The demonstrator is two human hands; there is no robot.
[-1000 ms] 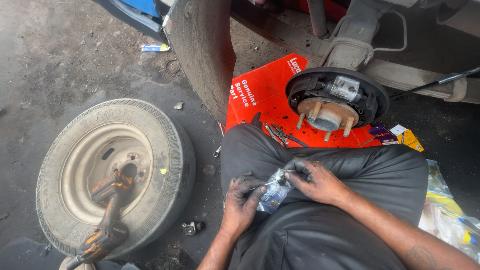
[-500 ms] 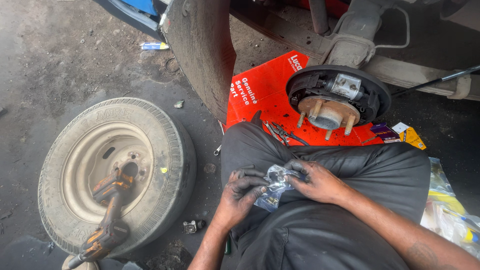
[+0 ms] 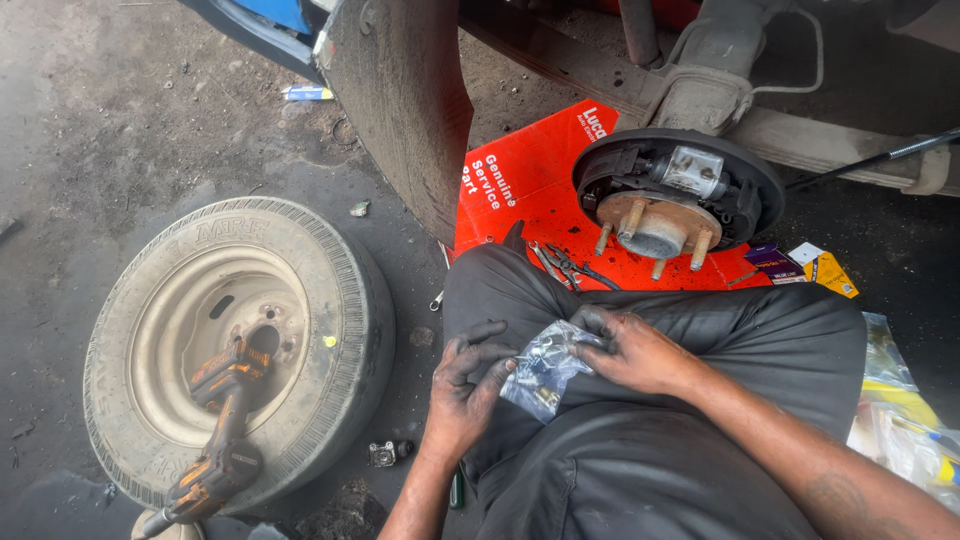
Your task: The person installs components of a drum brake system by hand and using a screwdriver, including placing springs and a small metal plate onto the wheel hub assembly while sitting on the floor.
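My left hand (image 3: pixel 470 385) and right hand (image 3: pixel 630 350) both pinch a small clear plastic bag (image 3: pixel 545 370) on my lap; its small metal parts are hard to make out. It slants from upper right to lower left. Around me is dirty concrete floor (image 3: pixel 120 120), a removed wheel (image 3: pixel 235 345) and an exposed brake hub (image 3: pixel 675 195).

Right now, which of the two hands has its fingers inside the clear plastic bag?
The right hand: its fingertips go into the top of the clear plastic bag. The left hand only supports the bag from the side.
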